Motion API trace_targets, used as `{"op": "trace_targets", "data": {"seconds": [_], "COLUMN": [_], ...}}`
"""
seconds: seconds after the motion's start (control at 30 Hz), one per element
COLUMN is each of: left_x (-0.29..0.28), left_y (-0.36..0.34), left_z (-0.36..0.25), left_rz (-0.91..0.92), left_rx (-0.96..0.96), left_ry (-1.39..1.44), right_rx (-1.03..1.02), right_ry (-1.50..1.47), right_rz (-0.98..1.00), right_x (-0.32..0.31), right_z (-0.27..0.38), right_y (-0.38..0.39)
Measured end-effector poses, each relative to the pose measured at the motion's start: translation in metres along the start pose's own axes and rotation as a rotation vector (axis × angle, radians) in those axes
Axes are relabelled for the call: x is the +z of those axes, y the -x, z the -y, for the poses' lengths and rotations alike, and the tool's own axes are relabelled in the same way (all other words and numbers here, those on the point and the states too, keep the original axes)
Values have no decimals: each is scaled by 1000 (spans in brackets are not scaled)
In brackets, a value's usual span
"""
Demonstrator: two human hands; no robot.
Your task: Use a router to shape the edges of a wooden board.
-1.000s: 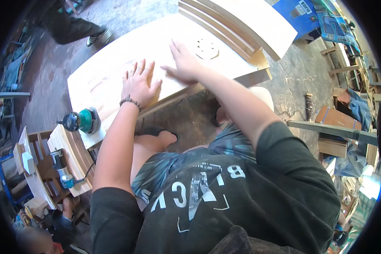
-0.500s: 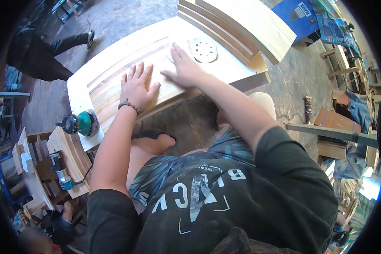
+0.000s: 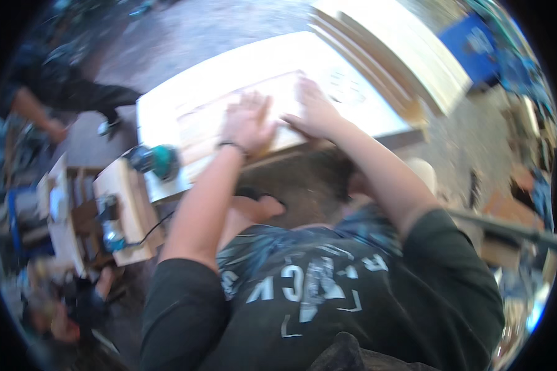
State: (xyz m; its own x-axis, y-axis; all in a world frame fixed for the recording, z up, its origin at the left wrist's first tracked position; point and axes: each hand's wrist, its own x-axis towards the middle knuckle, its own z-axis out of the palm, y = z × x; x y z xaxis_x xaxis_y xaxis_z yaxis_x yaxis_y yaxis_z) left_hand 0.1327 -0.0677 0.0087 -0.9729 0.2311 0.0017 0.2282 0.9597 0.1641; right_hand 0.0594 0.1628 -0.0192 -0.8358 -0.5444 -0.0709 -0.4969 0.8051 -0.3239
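Note:
A pale striped wooden panel (image 3: 207, 123) lies on a white board (image 3: 158, 117) in front of me. My left hand (image 3: 249, 120) rests flat on the panel, fingers spread, with a dark bracelet at the wrist. To its right, my right hand (image 3: 315, 112) also lies on the panel with fingers stretched out and thumb apart. Neither hand holds anything. Just beyond the right hand is a round sanding disc (image 3: 348, 86) with holes, nearly washed out by glare. A green and black sander (image 3: 162, 162) stands at the board's left end. The picture is blurred.
Long wooden pieces (image 3: 402, 55) are stacked at the board's right end, with a blue box (image 3: 469, 48) beyond. At left, a blue power tool (image 3: 111, 229) with a cord sits on a wooden piece (image 3: 133, 207). Another person (image 3: 49, 93) is at the far left.
The whole view has shifted, so the board and hands appear farther right and slightly lower. Both hands stay flat on the panel. The person at far left has moved; their arm now shows.

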Motion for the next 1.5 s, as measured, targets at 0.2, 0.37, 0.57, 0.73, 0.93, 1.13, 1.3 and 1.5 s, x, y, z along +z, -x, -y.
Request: {"op": "trace_targets", "data": {"seconds": [0.2,0.37,0.57,0.73,0.93,1.13,1.3,1.5], "left_x": [-7,-9,-6,-4,-4,0,2,0], "left_y": [8,8,10,11,10,8,2,4], "left_z": [-4,-5,-2,-3,-3,-1,2,-2], "left_rz": [2,-7,-21,-47,-40,-29,-72,-39], "left_rx": [-50,-38,-71,-59,-62,-64,9,-77], "left_ry": [23,56,80,94,76,79,92,2], "right_rx": [30,40,81,4,-1,62,236,118], "right_ry": [-28,-134,-240,-168,-131,-173,-51,-212], "right_rz": [-96,-173,-115,-279,-105,-145,137,-96], "right_x": [-2,-14,7,17,27,6,-12,-17], "right_z": [-7,10,-3,-12,-4,16,31,23], "right_y": [-68,-42,15,-34,41,-1,61,61]}}
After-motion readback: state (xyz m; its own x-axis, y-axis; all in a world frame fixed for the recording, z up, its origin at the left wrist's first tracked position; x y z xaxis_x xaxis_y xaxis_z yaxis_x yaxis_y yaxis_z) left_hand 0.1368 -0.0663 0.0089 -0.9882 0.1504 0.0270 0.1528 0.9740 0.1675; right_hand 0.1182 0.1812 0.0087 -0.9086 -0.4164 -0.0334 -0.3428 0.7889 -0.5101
